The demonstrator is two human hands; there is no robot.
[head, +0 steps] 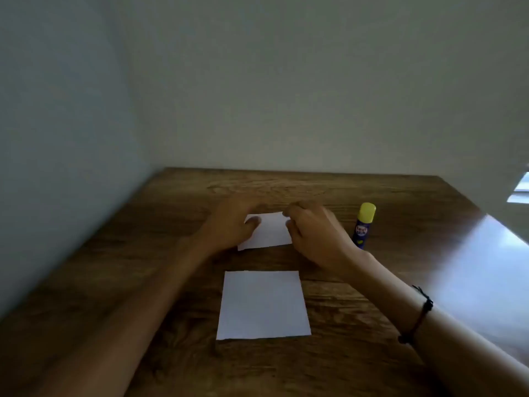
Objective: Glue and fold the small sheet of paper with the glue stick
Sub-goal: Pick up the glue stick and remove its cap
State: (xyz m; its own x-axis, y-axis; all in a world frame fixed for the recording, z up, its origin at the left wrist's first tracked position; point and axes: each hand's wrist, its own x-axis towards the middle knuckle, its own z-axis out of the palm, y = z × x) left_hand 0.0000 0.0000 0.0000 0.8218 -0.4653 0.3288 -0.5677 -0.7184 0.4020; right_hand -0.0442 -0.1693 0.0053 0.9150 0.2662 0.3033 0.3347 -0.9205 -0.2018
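A small white sheet of paper (269, 232) lies on the wooden table (171, 282), a little beyond the middle. My left hand (232, 222) rests on its left edge, thumb on the sheet. My right hand (312, 227) pinches the sheet's upper right corner with its fingertips. The glue stick (363, 229), blue with a yellow cap, stands upright just right of my right hand, capped and untouched. A larger white sheet (263, 305) lies flat nearer to me.
A grey wall (286, 96) rises behind the table and another runs along its left side. The table's right part catches bright light (486, 259). A dark cord bracelet (418, 319) is on my right wrist.
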